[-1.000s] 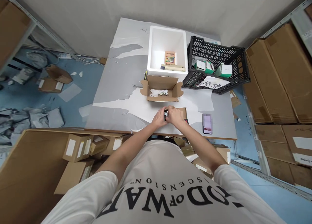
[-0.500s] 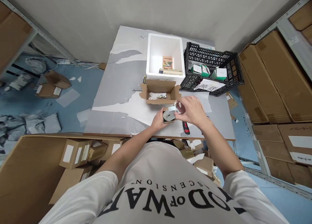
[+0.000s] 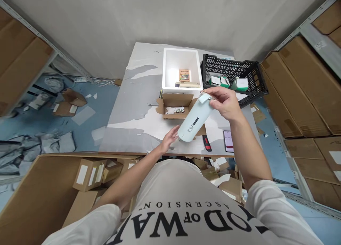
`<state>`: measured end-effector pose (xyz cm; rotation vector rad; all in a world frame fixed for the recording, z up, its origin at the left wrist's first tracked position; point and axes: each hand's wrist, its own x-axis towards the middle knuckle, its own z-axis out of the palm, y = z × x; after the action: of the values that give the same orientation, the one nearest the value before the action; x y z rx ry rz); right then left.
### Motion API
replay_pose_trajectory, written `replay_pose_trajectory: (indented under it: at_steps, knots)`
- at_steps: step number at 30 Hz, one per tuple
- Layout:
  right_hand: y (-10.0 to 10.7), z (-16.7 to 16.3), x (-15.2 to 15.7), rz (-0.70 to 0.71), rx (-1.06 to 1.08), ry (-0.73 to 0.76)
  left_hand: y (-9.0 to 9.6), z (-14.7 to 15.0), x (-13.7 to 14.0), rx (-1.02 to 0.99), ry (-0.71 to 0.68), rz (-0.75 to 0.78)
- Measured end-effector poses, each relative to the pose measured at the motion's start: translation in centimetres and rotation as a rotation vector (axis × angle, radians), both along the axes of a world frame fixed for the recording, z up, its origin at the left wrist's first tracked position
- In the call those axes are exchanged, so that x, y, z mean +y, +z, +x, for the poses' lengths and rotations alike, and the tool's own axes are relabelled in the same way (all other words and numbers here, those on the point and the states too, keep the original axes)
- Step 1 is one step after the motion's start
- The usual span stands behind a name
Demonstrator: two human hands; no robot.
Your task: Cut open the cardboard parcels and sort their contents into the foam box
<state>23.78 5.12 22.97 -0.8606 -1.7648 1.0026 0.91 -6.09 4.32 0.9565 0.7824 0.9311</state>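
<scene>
Your left hand (image 3: 168,140), just below frame centre, is spread by the base of a tilted pale-blue bottle (image 3: 196,118), contact unclear. Bottle's right of centre, its top clamped in your right hand (image 3: 225,102); hands apart.

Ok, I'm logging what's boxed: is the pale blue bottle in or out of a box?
Out: the right hand holds the pale blue bottle by its top, and its side shows down to the base.

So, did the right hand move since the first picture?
Yes. Judged against the open cardboard box, the right hand has gone rightward, from in front of the box toward the black crate.
</scene>
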Motion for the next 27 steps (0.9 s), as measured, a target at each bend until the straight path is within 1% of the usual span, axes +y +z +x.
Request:
replay_pose_trajectory:
  at_steps: [2,4,5,7,10,14,20,25,27]
  knots:
    - [-0.8,-0.2,0.4,-0.083,0.087,0.007,2.5,0.1,-0.2,-0.236,-0.035,-0.180]
    - [-2.0,-0.6,0.6,-0.180,0.159,0.005,4.7,0.7,-0.5,-0.392,-0.108,-0.297]
    - [-2.7,-0.8,0.5,-0.229,0.193,-0.002,5.5,1.1,-0.7,-0.456,-0.161,-0.345]
    - [-4.1,-1.1,0.3,-0.317,0.251,-0.034,6.6,1.8,-1.2,-0.542,-0.198,-0.410]
    - [-5.7,-1.5,-0.2,-0.401,0.312,-0.089,6.8,2.5,-1.8,-0.583,-0.173,-0.479]
    - [-6.7,-1.5,-0.6,-0.429,0.365,-0.099,6.1,2.8,-2.1,-0.568,-0.157,-0.541]
    - [-7.0,-1.3,-0.9,-0.442,0.436,-0.081,5.8,3.1,-2.0,-0.571,-0.160,-0.563]
    - [-7.0,-2.1,-1.1,-0.461,0.508,-0.089,6.0,3.3,-2.1,-0.597,-0.122,-0.566]
    - [-7.0,-2.6,-1.1,-0.458,0.561,-0.112,6.4,3.2,-2.1,-0.636,-0.158,-0.568]
